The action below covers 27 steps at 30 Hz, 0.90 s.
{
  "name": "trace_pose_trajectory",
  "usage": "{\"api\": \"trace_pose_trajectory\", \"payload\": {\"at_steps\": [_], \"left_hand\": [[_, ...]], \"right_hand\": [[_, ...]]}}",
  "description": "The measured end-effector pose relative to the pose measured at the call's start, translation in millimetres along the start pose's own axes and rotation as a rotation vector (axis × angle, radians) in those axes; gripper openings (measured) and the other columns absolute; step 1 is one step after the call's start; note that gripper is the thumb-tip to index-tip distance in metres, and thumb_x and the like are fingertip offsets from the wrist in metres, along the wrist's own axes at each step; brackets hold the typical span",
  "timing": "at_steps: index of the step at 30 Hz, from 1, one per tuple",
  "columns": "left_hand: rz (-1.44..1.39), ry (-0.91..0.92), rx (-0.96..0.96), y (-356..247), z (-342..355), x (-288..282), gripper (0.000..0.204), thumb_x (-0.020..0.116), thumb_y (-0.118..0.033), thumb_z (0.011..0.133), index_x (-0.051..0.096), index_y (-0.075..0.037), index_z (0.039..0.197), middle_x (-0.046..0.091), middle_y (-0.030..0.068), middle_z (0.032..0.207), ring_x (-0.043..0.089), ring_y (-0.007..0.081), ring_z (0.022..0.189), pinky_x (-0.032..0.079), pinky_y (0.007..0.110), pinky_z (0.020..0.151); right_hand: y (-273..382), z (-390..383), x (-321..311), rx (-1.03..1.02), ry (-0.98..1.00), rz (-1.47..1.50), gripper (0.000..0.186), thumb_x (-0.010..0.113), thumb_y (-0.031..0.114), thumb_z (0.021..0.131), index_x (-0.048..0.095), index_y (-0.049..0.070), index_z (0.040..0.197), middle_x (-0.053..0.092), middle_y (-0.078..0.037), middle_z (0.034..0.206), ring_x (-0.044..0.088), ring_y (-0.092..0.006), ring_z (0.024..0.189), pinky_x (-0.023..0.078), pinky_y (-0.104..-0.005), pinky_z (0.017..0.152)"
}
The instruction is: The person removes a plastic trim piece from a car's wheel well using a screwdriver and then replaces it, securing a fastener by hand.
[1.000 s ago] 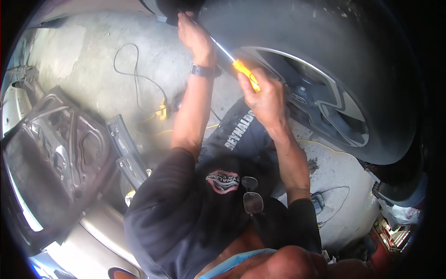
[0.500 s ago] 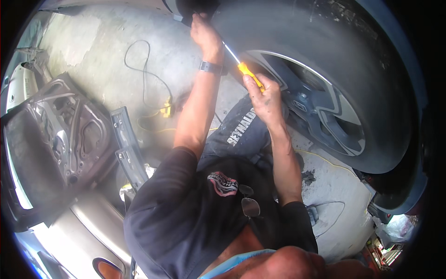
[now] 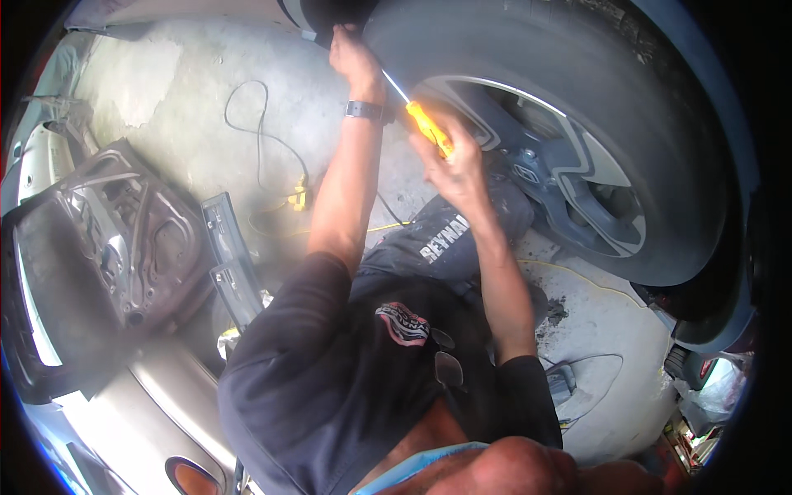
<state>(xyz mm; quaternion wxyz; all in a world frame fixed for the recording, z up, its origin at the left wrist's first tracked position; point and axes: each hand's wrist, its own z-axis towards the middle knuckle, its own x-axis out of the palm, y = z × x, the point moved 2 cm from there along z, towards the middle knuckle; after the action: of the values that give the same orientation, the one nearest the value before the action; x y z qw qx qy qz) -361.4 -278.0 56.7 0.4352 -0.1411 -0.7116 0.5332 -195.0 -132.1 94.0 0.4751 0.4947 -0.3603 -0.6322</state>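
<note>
My right hand (image 3: 456, 165) is closed round the yellow handle of a screwdriver (image 3: 430, 130). Its thin metal shaft slants up and left, past the front of the tyre, toward my left hand (image 3: 355, 64). That hand, with a watch (image 3: 364, 109) on its wrist, reaches up to a dark car body part (image 3: 332, 11) at the top edge. Its fingers are bent together against that part, and what they pinch, if anything, is hidden. The screwdriver's tip is hidden near that hand.
Close on the right stands a large tyre (image 3: 693, 190) with a grey spoked wheel (image 3: 569, 177). A black cable with a yellow connector (image 3: 299, 195) lies on the concrete floor (image 3: 190, 91). Leftward are a bare door panel (image 3: 140, 239), dark trim strips (image 3: 229, 260) and a pale car panel (image 3: 157, 404).
Both hands and the screwdriver have shifted slightly left in the picture, the right hand's grip looking a little different and blurred. My left hand stays at the dark body part.
</note>
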Motion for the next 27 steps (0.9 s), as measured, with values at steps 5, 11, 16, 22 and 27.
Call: {"api": "trace_pose_trajectory", "payload": {"at_steps": [5,11,16,22,27], "left_hand": [[0.104,-0.005,-0.008,1,-3,-4,0.041,0.043,-0.033,0.101,0.061,0.000,0.086,0.059,0.0035,0.083,0.051,0.0152,0.078,0.042,0.030,0.072],[0.037,0.030,0.024,3,-10,-3,0.042,0.043,-0.034,0.101,0.063,0.001,0.089,0.059,0.0049,0.086,0.052,0.0161,0.081,0.042,0.030,0.074],[-0.040,-0.006,-0.046,-3,-8,4,0.035,0.049,-0.031,0.100,0.063,-0.004,0.082,0.054,-0.0005,0.077,0.050,0.0122,0.076,0.040,0.027,0.072],[-0.006,-0.024,-0.066,-1,2,2,0.039,0.045,-0.035,0.101,0.060,-0.001,0.093,0.056,0.0037,0.089,0.051,0.0156,0.084,0.041,0.030,0.076],[0.066,-0.025,-0.101,-8,-11,-1,0.037,0.046,-0.034,0.101,0.060,-0.001,0.093,0.056,0.0027,0.090,0.051,0.0156,0.085,0.041,0.030,0.077]], "right_hand": [[-16,-12,-8,0.628,0.267,0.719,0.030,0.059,0.035,0.098,0.061,0.005,0.098,0.044,0.003,0.057,0.048,-0.0090,0.041,0.035,-0.0240,0.038],[5,-8,-6,-0.200,-0.036,-0.594,0.026,0.069,0.028,0.088,0.060,0.004,0.093,0.056,-0.007,0.067,0.058,-0.0208,0.054,0.046,-0.0353,0.047],[10,-9,-6,-0.253,-0.098,-0.842,0.029,0.071,0.030,0.085,0.063,0.003,0.094,0.063,-0.011,0.075,0.062,-0.0273,0.062,0.049,-0.0380,0.052],[12,-3,-13,0.416,0.138,0.165,0.031,0.069,0.026,0.088,0.061,0.000,0.103,0.063,-0.016,0.065,0.062,-0.0332,0.053,0.048,-0.0379,0.051],[3,-2,-10,-0.067,-0.029,-0.399,0.026,0.069,0.025,0.088,0.062,0.002,0.097,0.062,-0.015,0.062,0.060,-0.0327,0.049,0.049,-0.0367,0.048]]}}
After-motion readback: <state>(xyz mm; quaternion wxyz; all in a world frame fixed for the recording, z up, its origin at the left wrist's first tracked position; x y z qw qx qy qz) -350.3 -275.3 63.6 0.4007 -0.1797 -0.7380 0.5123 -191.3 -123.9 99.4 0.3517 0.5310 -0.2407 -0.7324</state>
